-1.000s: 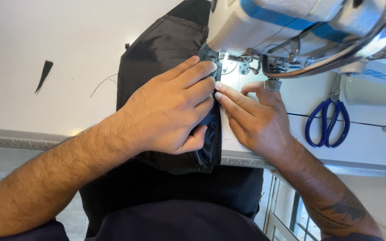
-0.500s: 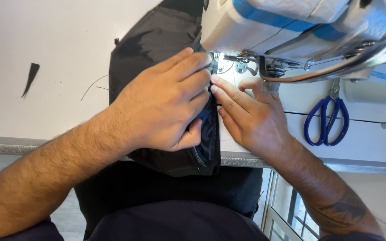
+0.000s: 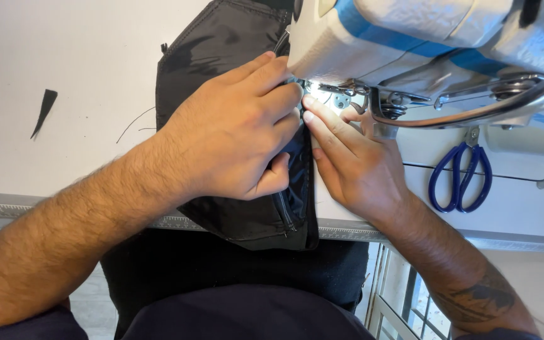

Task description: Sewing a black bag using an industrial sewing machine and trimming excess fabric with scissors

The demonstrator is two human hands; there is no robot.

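Both hands sit a little further left and lower in the head view than half a second ago, and the black scrap on the table has slid right with the view; the grip on the cloth looks unchanged. Overhead, the white sewing machine with blue tape covers the top right and hides the needle area apart from a lit patch of metal just beyond the fingertips. Blue scissors lie on the table to the right, well apart from the hands. A loose thread lies left of the cloth. Black fabric with a zipper runs from under the machine toward the table's front edge and hangs over it. Pressing flat on the fabric, the left hand has its fingers curled and its thumb tucked by the zipper. Beside it, touching, the right hand holds its fingers straight and together, pinning the fabric's right edge near the lit patch.
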